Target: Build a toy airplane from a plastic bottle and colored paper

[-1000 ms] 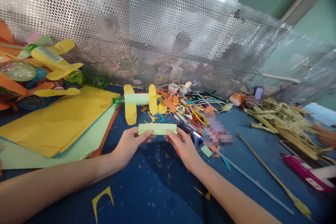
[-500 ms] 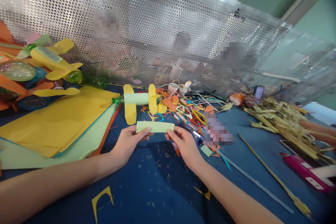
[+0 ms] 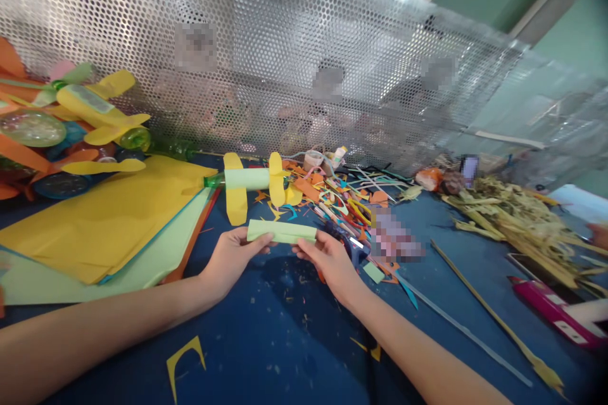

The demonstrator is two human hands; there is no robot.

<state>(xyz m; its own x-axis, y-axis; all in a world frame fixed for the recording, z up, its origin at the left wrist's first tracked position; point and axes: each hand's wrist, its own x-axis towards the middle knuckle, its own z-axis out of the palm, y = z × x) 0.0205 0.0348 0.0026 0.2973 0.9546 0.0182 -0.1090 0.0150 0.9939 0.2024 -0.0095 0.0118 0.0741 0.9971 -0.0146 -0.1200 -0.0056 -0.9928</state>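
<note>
A narrow strip of pale green paper (image 3: 282, 230) is stretched level between my two hands, above the blue table. My left hand (image 3: 236, 252) pinches its left end, thumb in front and fingers behind. At the right end my right hand (image 3: 329, 257) pinches the strip near its lower edge, where the paper bends a little. Just beyond the strip lies a toy plane (image 3: 247, 180) made from a green bottle, with a pale green paper wrap and yellow paper wings.
Yellow paper sheets (image 3: 109, 221) lie at left, below a heap of bottle planes (image 3: 90, 104). Paper scraps (image 3: 308, 188) and tools spread past my right hand. A glue stick (image 3: 456, 323), dried husks (image 3: 517, 209) and a magenta power strip (image 3: 551, 310) are at right. A perforated metal screen (image 3: 285, 44) stands behind.
My right fingers have shifted slightly left along the strip, and its right part now curls and bends where it was flat. Behind the screen, a person at right has moved.
</note>
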